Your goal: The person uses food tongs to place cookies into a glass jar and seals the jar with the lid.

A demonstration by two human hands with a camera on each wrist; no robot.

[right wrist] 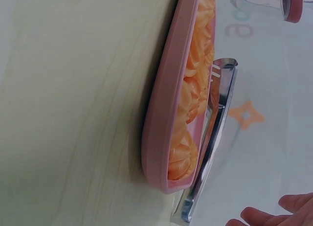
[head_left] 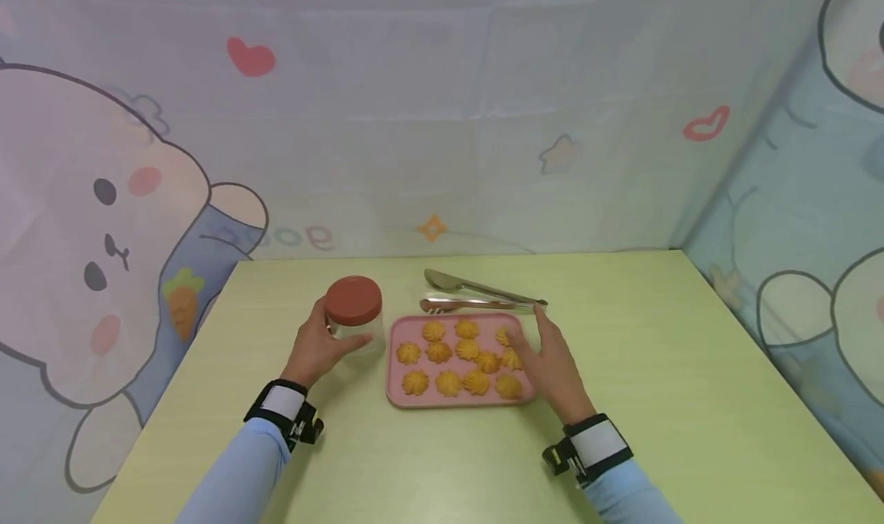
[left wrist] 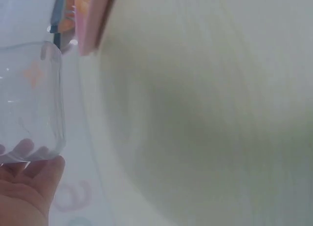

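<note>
My left hand (head_left: 321,345) grips a clear jar (head_left: 359,338) with a red lid (head_left: 354,300), thumb and fingers round its side. In the left wrist view the see-through jar (left wrist: 29,101) shows fingers (left wrist: 36,182) against it. To the jar's right lies a pink tray (head_left: 456,403) holding several golden swirled cookies (head_left: 449,383). My right hand (head_left: 552,367) is at the tray's right end, fingers extended and holding nothing; it hides part of the cookies there. In the right wrist view its fingertips (right wrist: 259,217) show at the lower right corner.
Metal tongs (head_left: 483,288), with one flat end and one forked end, lie just behind the tray on the pale yellow table (head_left: 691,401). A printed cloth (head_left: 442,125) hangs behind the table's back edge and along the sides.
</note>
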